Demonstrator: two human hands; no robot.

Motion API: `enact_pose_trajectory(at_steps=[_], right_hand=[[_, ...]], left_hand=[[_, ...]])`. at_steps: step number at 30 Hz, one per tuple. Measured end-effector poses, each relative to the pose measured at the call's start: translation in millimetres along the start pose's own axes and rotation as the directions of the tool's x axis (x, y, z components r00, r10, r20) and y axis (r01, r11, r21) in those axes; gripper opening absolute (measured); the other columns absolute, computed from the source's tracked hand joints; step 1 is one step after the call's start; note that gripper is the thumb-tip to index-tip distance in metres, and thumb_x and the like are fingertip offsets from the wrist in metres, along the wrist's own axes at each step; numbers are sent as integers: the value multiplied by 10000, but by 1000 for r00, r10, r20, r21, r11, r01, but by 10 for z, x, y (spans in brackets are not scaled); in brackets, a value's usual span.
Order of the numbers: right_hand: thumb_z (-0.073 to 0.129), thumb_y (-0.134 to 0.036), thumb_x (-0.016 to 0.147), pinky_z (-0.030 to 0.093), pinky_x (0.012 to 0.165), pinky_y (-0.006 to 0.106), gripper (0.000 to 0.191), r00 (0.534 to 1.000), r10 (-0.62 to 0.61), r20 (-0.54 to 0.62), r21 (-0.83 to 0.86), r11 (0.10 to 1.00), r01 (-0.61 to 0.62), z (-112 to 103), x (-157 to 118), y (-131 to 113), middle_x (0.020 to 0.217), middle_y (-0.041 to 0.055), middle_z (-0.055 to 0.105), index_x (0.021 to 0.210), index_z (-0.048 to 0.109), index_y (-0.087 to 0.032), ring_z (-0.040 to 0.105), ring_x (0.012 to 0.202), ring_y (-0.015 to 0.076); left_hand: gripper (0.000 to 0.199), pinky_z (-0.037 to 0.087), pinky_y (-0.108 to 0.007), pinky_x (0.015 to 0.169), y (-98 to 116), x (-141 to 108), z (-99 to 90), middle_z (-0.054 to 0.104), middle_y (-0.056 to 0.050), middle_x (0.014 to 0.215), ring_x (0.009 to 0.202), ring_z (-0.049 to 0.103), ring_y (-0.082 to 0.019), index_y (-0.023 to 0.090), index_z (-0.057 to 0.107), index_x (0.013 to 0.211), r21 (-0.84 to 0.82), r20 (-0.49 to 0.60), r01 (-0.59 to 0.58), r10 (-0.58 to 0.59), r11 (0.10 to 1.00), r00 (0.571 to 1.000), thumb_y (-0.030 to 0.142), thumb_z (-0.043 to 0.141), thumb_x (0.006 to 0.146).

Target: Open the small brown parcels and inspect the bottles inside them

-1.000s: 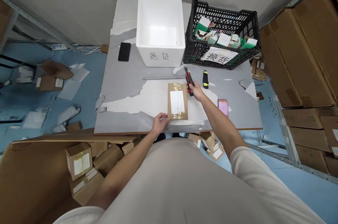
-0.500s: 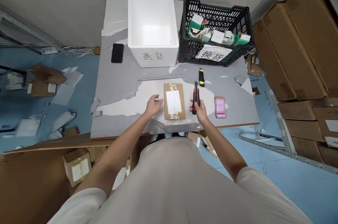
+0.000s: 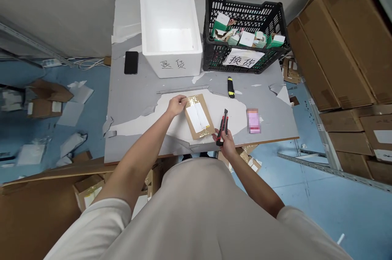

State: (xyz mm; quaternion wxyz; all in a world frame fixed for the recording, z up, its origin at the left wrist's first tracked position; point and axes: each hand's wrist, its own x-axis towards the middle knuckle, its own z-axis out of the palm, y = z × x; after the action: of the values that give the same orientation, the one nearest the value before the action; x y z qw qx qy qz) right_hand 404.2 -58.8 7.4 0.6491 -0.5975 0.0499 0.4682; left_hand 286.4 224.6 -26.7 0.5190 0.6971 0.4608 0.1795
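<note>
On the worktable, a small flat cardboard box [image 3: 205,111] lies turned at a slant, with a white label on top and clear tape at both ends. My left hand [image 3: 177,105] pinches its far left corner. In my right hand [image 3: 227,145] is a red and black utility knife [image 3: 223,126], its tip pointing away from me. Fingertips of that same hand touch the near right corner of the box. Beyond the knife rests a second, black and yellow cutter [image 3: 230,87]. A phone with a pink screen [image 3: 254,121] is to the right.
A white foam bin [image 3: 180,66] stands at the back, beside a black plastic crate [image 3: 260,66] holding several green and white small boxes. A black phone [image 3: 131,63] lies at left on the grey table [image 3: 128,101]. Large cartons [image 3: 339,56] are stacked at right; an open carton [image 3: 36,207] is lower left.
My left hand has moved up and taken hold of the box's corner. The box has turned anticlockwise. My right hand has come nearer with the utility knife and now touches the box.
</note>
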Motion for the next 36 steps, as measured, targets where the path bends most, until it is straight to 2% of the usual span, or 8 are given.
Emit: enact_pose_trajectory(at_steps=[6, 13, 17, 21, 24, 27, 30, 36], right_hand=[[661, -440, 805, 592, 830, 357, 321, 987, -89, 135, -152, 982, 109, 121, 489, -647, 1050, 34, 682, 1033, 506, -278, 674, 953, 161], [644, -492, 796, 571, 563, 286, 447, 956, -80, 283, -349, 920, 181, 451, 1031, -958, 964, 34, 695, 1163, 503, -279, 624, 629, 120], [643, -485, 789, 508, 465, 235, 440, 945, -104, 309, -406, 884, 230, 521, 1135, -971, 945, 28, 680, 1152, 507, -278, 582, 583, 104], [667, -460, 754, 542, 528, 233, 400, 947, -166, 276, -417, 867, 273, 336, 1080, -943, 1037, 24, 642, 1069, 519, -262, 635, 703, 113], [658, -463, 743, 535, 508, 217, 390, 944, -227, 241, -462, 828, 317, 38, 935, -854, 1020, 21, 633, 1034, 530, -236, 631, 670, 101], [627, -465, 762, 481, 415, 202, 479, 951, -204, 232, -541, 786, 301, -254, 741, -713, 951, 19, 635, 1168, 529, -230, 568, 534, 75], [597, -470, 791, 431, 364, 200, 665, 959, -167, 228, -558, 785, 269, -417, 577, -574, 956, 27, 640, 1394, 402, -269, 523, 478, 65], [581, -498, 815, 401, 368, 193, 754, 958, -112, 266, -522, 818, 240, -462, 489, -437, 975, 45, 639, 1483, 310, -279, 497, 482, 54]], left_hand=[[381, 572, -373, 758, -184, -718, -317, 672, -75, 911, 728, 633, -166, 154, 664, 880, -152, -108, 164, -181, 975, 977, 489, 676, 699], [464, 578, -343, 692, -259, -1305, -207, 623, -34, 801, 636, 596, -126, 161, 621, 820, -256, -97, 265, -298, 930, 950, 567, 728, 624], [432, 564, -380, 724, -244, -1334, -171, 647, -70, 888, 717, 644, -187, 174, 609, 947, -100, -130, 257, -269, 961, 954, 518, 678, 694], [601, 452, -476, 998, -114, -1263, -185, 510, -182, 1309, 1213, 524, -313, 146, 465, 1294, 194, -214, 68, -25, 979, 977, 362, 602, 751], [742, 257, -529, 1135, 50, -1148, -174, 267, -203, 1517, 1434, 210, -358, 132, 347, 1416, 412, -64, -150, 193, 899, 979, 304, 582, 734], [906, 108, -602, 1143, 198, -998, -110, 134, -193, 1576, 1457, 66, -399, 149, 275, 1469, 536, 194, -327, 264, 778, 945, 399, 655, 685], [1154, -15, -644, 1118, 280, -877, -14, 120, -225, 1573, 1442, 54, -448, 128, 231, 1489, 619, 338, -411, 246, 669, 908, 572, 752, 560], [1255, 11, -620, 1126, 332, -832, 67, 222, -238, 1542, 1414, 177, -439, 119, 197, 1499, 735, 359, -387, 165, 557, 919, 675, 749, 518]])
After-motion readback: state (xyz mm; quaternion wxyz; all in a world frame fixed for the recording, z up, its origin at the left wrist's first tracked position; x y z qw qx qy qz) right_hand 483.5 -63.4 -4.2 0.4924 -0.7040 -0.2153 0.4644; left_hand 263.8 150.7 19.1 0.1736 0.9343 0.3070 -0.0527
